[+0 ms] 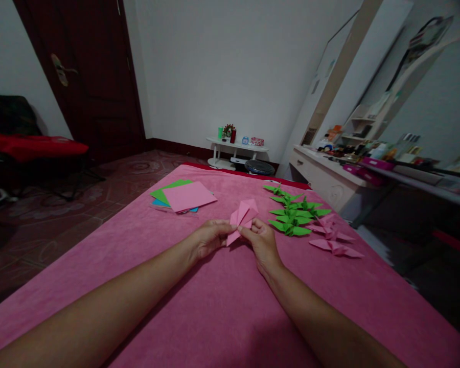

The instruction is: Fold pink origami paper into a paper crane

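Observation:
Both my hands hold a partly folded sheet of pink origami paper [247, 210] above the pink cloth [199, 306]. My left hand [213, 236] pinches its left edge, thumb on top. My right hand [261, 239] grips the lower right side, its thumb pressing near the middle crease and close to the left thumb. Beyond my left hand lies a loose stack of square paper sheets [190, 196], pink on top with green and blue below. To the right sit several green paper cranes [291, 212], and nearer me a few pink paper cranes [336, 247].
A white side table [237, 144] with small items stands by the far wall. On the right is a dressing table [329, 166] crowded with bottles. A red-covered chair [34, 145] and a dark door [84, 76] are on the left.

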{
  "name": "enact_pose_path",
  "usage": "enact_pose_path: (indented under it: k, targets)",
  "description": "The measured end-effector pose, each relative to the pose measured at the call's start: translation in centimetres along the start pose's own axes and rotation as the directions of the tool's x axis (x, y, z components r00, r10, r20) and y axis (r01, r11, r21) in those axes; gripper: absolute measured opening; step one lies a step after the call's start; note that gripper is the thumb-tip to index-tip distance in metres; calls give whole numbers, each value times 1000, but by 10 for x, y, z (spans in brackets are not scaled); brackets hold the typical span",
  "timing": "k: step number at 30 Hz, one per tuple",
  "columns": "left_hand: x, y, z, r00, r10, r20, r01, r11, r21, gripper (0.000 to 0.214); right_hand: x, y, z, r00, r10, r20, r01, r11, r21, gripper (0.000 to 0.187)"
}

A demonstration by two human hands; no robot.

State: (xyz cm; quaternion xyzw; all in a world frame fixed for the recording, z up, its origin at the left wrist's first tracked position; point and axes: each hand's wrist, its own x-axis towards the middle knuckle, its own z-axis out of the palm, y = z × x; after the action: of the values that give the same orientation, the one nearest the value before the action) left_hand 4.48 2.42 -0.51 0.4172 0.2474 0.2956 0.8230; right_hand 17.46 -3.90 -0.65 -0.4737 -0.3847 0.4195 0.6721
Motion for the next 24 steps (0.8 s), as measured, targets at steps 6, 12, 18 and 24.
enact_pose_path:
  k: [6, 12, 18, 24]
  targets:
    - [-2, -3, 6, 996, 40, -74, -40, 999, 4, 13, 1, 2, 0, 1000, 2, -16, -2, 1000, 0, 19]
    - [-3, -3, 10, 994, 73, -86, -74, 997, 0, 14, 0, 1, 0, 1000, 14, -15, -14, 1000, 2, 20]
    - [-4, -2, 10, 997, 62, -54, -63, 998, -5, 17, -1, -1, 0, 1000, 24, -1, -24, 999, 21, 21]
    - [-2, -4, 9, 996, 52, -67, -53, 999, -14, 29, 0, 0, 1, 998, 15, 68, -15, 1000, 7, 27]
